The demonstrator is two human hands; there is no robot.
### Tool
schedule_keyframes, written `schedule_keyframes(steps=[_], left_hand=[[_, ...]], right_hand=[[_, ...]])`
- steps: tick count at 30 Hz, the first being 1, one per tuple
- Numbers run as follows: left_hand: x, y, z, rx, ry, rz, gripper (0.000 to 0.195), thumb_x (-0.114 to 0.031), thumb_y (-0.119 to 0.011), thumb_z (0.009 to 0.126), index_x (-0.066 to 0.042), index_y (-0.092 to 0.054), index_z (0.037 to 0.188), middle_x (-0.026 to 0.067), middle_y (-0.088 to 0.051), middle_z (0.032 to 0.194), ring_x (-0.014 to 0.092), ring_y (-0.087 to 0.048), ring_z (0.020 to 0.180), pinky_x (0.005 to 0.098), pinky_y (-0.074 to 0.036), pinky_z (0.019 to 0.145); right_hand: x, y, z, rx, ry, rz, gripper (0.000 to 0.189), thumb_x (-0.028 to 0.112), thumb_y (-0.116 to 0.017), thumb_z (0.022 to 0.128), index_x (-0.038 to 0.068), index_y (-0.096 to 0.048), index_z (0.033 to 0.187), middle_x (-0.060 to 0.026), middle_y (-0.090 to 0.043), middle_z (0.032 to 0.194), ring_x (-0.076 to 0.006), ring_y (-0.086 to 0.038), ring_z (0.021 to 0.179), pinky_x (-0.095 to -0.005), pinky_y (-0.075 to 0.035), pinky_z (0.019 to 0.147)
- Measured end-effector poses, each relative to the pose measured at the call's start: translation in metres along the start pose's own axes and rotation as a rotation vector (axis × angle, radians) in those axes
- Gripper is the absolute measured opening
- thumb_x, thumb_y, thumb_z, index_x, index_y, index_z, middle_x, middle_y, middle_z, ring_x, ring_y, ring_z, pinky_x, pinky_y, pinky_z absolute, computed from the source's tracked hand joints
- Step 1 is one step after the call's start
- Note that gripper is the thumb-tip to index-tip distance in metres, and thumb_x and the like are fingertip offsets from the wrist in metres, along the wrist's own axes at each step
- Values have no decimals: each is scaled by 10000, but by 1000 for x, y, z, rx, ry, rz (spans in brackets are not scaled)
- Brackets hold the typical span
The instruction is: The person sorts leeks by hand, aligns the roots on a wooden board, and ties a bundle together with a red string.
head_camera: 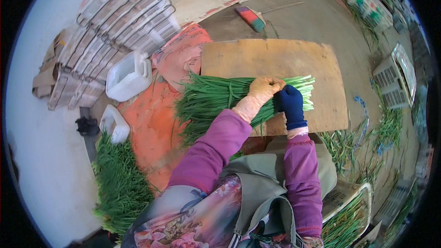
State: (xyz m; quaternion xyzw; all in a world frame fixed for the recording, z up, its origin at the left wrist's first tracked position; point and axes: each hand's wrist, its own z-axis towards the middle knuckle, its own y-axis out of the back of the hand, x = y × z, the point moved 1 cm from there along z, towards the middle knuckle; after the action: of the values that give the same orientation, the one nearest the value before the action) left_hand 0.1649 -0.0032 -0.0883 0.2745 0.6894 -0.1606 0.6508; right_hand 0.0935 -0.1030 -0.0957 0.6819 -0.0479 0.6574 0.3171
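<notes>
A thick bundle of long flat green leaves, apparently garlic chives, lies across a wooden board. Its pale cut stems point right, and a green band crosses its leafy part. My left hand, in a peach-orange glove, rests over the bundle near the stems, thumb and fingers drawn together. Whatever may be pinched between those fingertips is hidden. Close beside it, my right hand, in a navy glove, is curled against the bundle at the base of the pale stems. The two hands nearly touch.
More chives are heaped at the lower left, beside orange sheeting. Cut-open white jugs and stacked crates stand left. A broom head lies beyond the board. At lower right, a basket holds leaves.
</notes>
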Motion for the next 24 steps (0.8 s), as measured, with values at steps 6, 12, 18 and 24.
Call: schedule_keyframes(steps=[6,12,18,24], left_hand=[[-5,-10,-9,-179,-16,-8,65,-62,-600,747,-14,-634,775,41,-647,798,105,-583,710,229,-460,678],[-15,-20,-24,-305,-271,-6,47,-33,-606,698,-55,-613,657,37,-630,760,154,-588,728,288,-451,689],[-27,-32,-48,-272,-527,257,103,-51,-609,686,-104,-565,610,24,-620,729,183,-598,796,411,-327,938],[-21,-22,-36,-296,-640,207,93,-71,-646,698,-105,-564,668,2,-616,773,203,-580,880,436,-298,936]], right_hand=[[-2,3,-15,-30,-27,287,116,116,-606,731,17,-570,780,-20,-549,654,-99,-459,588,-240,-403,560],[4,-8,-28,-60,122,402,578,-14,-594,730,28,-355,1255,-48,-501,1035,-120,-482,885,-256,-410,810],[-10,3,-28,-21,124,737,590,13,-556,762,20,-295,1292,-67,-470,1127,-143,-480,979,-274,-391,864],[5,-2,-36,-136,166,558,368,42,-561,781,12,-494,1142,-66,-571,950,-106,-534,830,-228,-438,712]])
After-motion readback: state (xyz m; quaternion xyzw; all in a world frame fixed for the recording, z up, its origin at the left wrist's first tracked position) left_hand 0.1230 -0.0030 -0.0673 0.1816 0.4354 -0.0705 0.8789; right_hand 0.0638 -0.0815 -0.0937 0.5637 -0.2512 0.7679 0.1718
